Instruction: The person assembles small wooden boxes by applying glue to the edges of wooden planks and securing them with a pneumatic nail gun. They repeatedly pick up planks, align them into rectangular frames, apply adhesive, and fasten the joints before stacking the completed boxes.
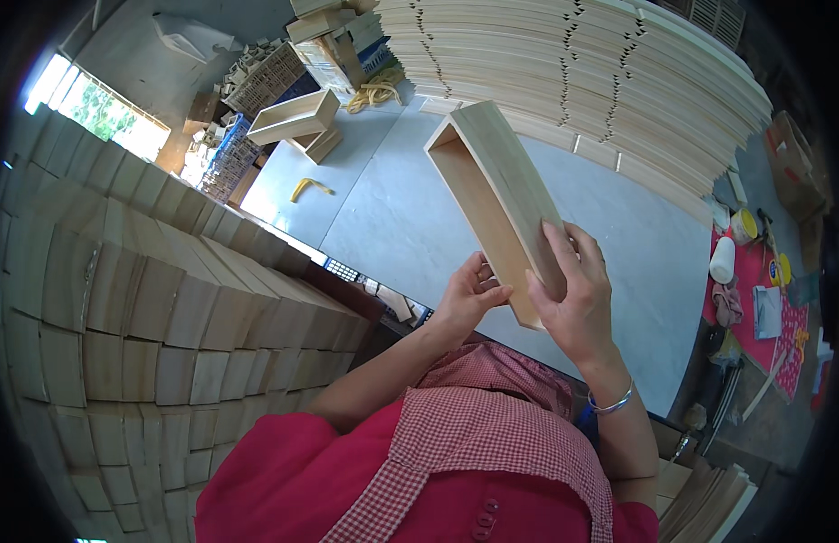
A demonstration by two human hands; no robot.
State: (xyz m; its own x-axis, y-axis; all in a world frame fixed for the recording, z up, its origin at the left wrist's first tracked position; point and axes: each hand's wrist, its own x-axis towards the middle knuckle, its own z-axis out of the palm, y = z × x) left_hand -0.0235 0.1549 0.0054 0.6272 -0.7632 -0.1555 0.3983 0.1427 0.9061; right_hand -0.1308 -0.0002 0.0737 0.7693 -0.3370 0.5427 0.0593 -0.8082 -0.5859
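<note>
"Above the pale surface (392,208): one open wooden box (508,204), long and narrow, tilted, held in two hands. State of the fingers?"

"Right hand (575,288): fingers and thumb pinching a long wall. Left hand (472,294): fingers curled at the near end (pinching or merely steadying, cannot tell)."

"Degree of completion?"

"Walls joined, by appearance; no lid seen on it. Two similar boxes (302,116), also unlidded, rest at the surface's far left corner, one propped on the other. What remains for any of them, I cannot judge."

"Surrounding stock?"

"On the surface's far side, one tall stack of boards (519,68), notched edges outward. Left of the surface, one high wall of stacked wooden pieces (166,299). Toward the surface's left edge, one bent yellow item (304,184), kind uncertain. Beyond the surface's right edge, one white bottle (723,262) on a pink cover (759,339)."

"Obstructions?"

"The boards, I judge, limit reach across the surface's far side; nothing blocks the hands at the box."
</note>
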